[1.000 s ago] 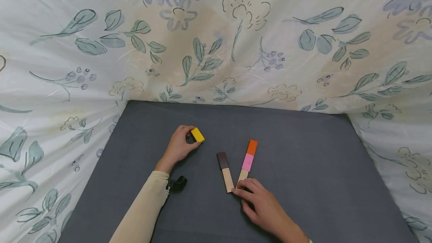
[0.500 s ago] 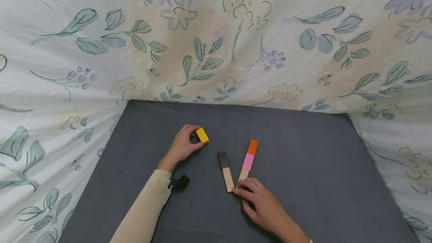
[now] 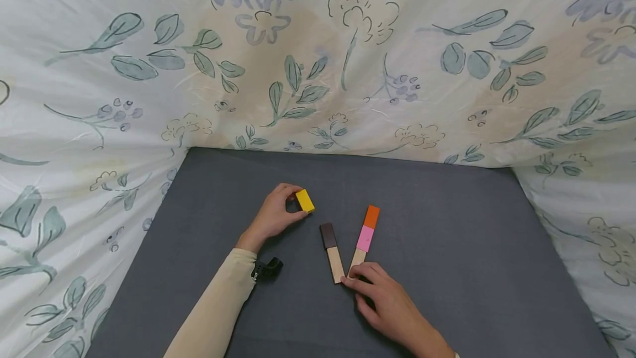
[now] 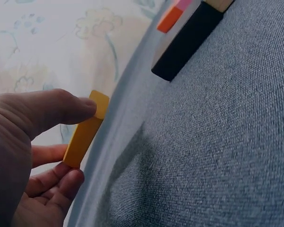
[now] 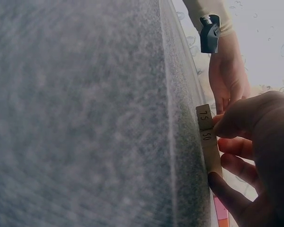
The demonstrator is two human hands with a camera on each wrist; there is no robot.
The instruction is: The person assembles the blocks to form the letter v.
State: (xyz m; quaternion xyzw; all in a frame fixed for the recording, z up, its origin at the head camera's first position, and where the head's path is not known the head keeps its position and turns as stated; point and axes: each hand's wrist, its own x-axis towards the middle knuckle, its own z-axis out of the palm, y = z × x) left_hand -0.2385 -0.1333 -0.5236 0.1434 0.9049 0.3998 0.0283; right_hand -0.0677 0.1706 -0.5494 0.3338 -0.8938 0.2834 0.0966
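My left hand (image 3: 275,215) pinches a yellow block (image 3: 305,201) between thumb and fingers, up and left of the other blocks. In the left wrist view the yellow block (image 4: 87,127) tilts in the fingers above its shadow. A dark brown block (image 3: 328,236) and a plain wooden block (image 3: 335,265) lie end to end in a row. Beside them an orange block (image 3: 371,216), a pink block (image 3: 365,238) and another wooden block (image 3: 358,257) form a second row. My right hand (image 3: 385,303) curls its fingers at that second wooden block's near end, partly covering it; the rows almost meet there.
All blocks lie on a dark grey cloth surface (image 3: 462,236). Floral curtains (image 3: 298,70) enclose it at the back and sides. A black device (image 3: 268,268) is strapped at my left wrist. The right wrist view shows "75" and "50" on the block ends.
My left hand has moved right with the yellow block, closer to the dark brown block. The right hand and the two rows of blocks have stayed in place.
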